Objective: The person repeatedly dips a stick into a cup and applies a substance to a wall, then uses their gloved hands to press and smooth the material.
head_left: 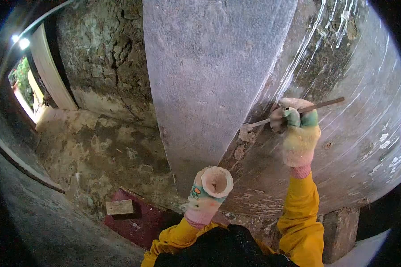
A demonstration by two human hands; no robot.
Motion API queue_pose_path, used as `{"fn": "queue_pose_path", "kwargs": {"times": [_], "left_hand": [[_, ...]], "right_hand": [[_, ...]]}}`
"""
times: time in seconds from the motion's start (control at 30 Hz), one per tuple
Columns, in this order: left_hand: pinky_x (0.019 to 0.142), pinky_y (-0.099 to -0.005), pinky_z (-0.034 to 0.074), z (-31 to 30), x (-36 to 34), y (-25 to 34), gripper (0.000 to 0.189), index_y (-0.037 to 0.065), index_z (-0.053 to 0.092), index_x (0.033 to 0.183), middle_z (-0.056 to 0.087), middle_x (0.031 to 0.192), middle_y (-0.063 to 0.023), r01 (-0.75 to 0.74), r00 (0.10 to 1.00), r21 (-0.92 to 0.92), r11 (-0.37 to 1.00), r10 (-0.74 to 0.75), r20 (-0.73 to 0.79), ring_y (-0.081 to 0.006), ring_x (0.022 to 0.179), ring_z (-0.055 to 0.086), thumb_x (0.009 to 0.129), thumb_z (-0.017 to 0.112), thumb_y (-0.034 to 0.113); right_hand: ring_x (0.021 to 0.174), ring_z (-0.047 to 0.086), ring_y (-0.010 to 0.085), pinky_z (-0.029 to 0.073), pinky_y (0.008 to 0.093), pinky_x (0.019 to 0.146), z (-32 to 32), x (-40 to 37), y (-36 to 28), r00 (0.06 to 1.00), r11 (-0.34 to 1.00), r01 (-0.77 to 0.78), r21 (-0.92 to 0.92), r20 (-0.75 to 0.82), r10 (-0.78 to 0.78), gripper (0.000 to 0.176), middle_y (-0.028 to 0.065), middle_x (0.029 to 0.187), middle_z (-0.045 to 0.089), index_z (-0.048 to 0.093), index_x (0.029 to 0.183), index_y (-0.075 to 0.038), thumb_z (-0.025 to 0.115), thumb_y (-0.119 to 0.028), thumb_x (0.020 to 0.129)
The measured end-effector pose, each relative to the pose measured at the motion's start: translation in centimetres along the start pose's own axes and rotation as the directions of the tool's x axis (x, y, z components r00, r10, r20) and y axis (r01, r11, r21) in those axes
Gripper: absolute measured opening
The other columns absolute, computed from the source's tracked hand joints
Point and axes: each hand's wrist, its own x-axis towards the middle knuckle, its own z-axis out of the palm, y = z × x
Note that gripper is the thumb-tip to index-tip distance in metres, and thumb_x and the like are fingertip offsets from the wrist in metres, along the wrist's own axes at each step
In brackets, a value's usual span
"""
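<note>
My left hand (200, 200), in a pale knitted glove with a pink cuff, is closed around a small pale cup (228, 182). The cup tilts its open mouth toward me, with a dark spot at the bottom inside. My right hand (302, 138), in a similar glove with worn green fingers, grips a thin stick-like tool (329, 103). One end points up to the right. A narrow pale end reaches left to the wall (196, 89), beside a rough chipped patch (247, 133) at the edge of a smooth grey band. The fingers hide the tool's middle.
Old, crumbling wall (102, 53) stands left of the grey band; white streaks (305, 44) run down the right side. Below left, a wooden block (119, 207) lies on a dark red board (133, 227). A bright doorway (26, 84) opens at far left. A block-like support (341, 233) stands lower right.
</note>
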Motion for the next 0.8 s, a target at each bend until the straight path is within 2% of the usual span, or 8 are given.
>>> {"fn": "queue_pose_path", "kwargs": {"times": [0.07,0.13,0.33,0.57,0.63,0.67,0.73,0.8], "left_hand": [[0.077,-0.0348,0.047,0.7,-0.3,-0.6,0.032,0.006,0.048,0.100,0.056,0.093,-0.0092,-0.020,1.000,0.024,1.000,0.020,0.006,-0.0229,0.085,0.056,0.073,0.061,0.015],[0.076,-0.0326,0.047,3.0,-1.3,-2.6,0.031,0.006,0.049,0.099,0.056,0.092,-0.0079,0.336,0.928,-0.681,0.651,-0.351,0.123,-0.0217,0.085,0.055,0.072,0.062,0.016],[0.080,-0.0319,0.047,1.8,-0.8,-2.2,0.033,0.006,0.047,0.101,0.055,0.094,-0.0071,0.058,0.998,-0.076,0.995,-0.055,0.042,-0.0207,0.086,0.055,0.074,0.060,0.016],[0.073,-0.0308,0.047,-0.4,0.6,1.4,0.023,0.006,0.053,0.091,0.057,0.087,-0.0065,0.034,0.999,-0.033,0.999,-0.035,-0.030,-0.0207,0.083,0.056,0.071,0.062,0.014],[0.070,-0.0304,0.046,-0.3,0.6,1.9,0.023,0.006,0.055,0.088,0.057,0.084,-0.0060,0.324,0.736,-0.914,-0.245,-0.541,0.406,-0.0208,0.082,0.056,0.069,0.064,0.016],[0.070,-0.0304,0.046,-0.3,0.6,1.8,0.023,0.006,0.055,0.088,0.057,0.084,-0.0060,0.323,0.738,-0.914,-0.245,-0.539,0.406,-0.0208,0.082,0.056,0.069,0.064,0.016],[0.073,-0.0308,0.047,-0.1,0.5,1.2,0.021,0.006,0.055,0.088,0.057,0.086,-0.0063,0.192,0.980,-0.317,0.929,-0.198,0.015,-0.0208,0.085,0.055,0.072,0.062,0.018],[0.075,-0.0306,0.047,-0.3,0.5,0.9,0.024,0.006,0.053,0.092,0.056,0.088,-0.0065,0.084,0.996,-0.133,0.988,-0.086,-0.012,-0.0204,0.084,0.055,0.073,0.062,0.017]], "right_hand": [[0.066,0.056,0.0101,0.045,0.0210,0.057,0.0,0.2,0.6,0.999,0.999,0.016,-0.039,0.037,-0.014,0.011,0.0048,0.074,0.058,0.053,0.094,-0.002,0.046,-0.008,0.087],[0.066,0.056,0.0100,0.045,0.0206,0.056,0.0,0.2,0.8,0.997,0.997,0.034,-0.074,0.075,-0.028,0.011,0.0047,0.074,0.058,0.053,0.094,-0.002,0.046,-0.008,0.087],[0.065,0.056,0.0090,0.045,0.0201,0.055,-0.3,0.5,-0.1,1.000,0.991,0.013,-0.135,-0.027,-0.016,0.010,0.0038,0.073,0.058,0.053,0.093,-0.003,0.047,-0.006,0.086],[0.061,0.052,0.0072,0.042,0.0193,0.054,-0.2,0.7,-0.2,1.000,0.999,-0.022,-0.038,-0.019,0.021,0.012,0.0031,0.073,0.058,0.054,0.093,-0.003,0.047,-0.002,0.084],[0.061,0.053,0.0076,0.042,0.0199,0.054,-0.4,0.9,-0.4,0.998,0.987,0.036,-0.157,0.062,-0.027,0.011,0.0028,0.072,0.058,0.054,0.093,-0.003,0.047,-0.002,0.084],[0.061,0.053,0.0076,0.042,0.0199,0.054,-0.4,0.9,-0.2,0.998,0.987,0.039,-0.157,0.062,-0.029,0.011,0.0028,0.072,0.058,0.054,0.093,-0.003,0.047,-0.002,0.084],[0.064,0.055,0.0085,0.043,0.0209,0.056,-0.2,0.9,0.5,0.993,0.981,0.086,-0.173,0.101,-0.069,0.011,0.0028,0.073,0.057,0.053,0.093,-0.003,0.047,-0.002,0.084],[0.067,0.057,0.0099,0.045,0.0218,0.058,-0.3,0.7,0.0,0.995,0.997,0.014,-0.081,0.102,-0.006,0.010,0.0036,0.077,0.058,0.053,0.092,-0.002,0.048,-0.002,0.083]]}}
